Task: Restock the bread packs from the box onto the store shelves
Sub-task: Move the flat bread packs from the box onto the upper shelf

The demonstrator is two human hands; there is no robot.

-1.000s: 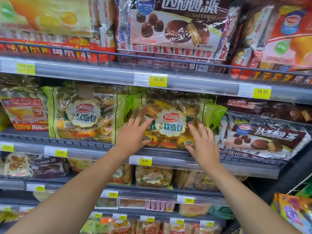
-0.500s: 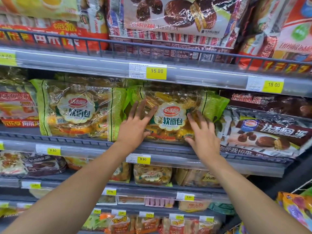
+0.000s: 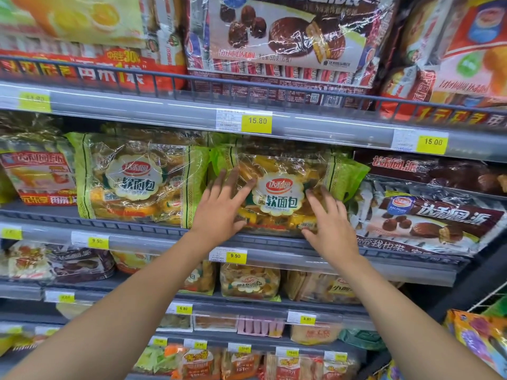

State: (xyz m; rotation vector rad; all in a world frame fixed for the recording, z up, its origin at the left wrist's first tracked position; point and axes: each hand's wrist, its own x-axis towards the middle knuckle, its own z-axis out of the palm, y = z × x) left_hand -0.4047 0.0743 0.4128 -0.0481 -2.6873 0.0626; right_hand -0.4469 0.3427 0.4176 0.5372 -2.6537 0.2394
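Observation:
A green-edged clear bread pack point(image 3: 282, 187) stands upright on the middle shelf point(image 3: 153, 238), leaning back. My left hand point(image 3: 219, 212) lies flat on its lower left face with fingers spread. My right hand point(image 3: 329, 223) rests flat on its lower right face, fingers apart too. Neither hand grips the pack. A matching bread pack point(image 3: 137, 179) stands just to its left, their edges touching. The box is out of view.
Chocolate pie packs point(image 3: 428, 218) crowd the right of the same shelf, an orange pack point(image 3: 38, 176) the left. The upper shelf rail point(image 3: 274, 122) with yellow price tags hangs close above. Lower shelves hold smaller bread bags point(image 3: 249, 282). A colourful bag point(image 3: 477, 341) sits at lower right.
Both hands have stayed pressed on the right bread pack, and it has settled slightly further back on the shelf. The view has shifted a little.

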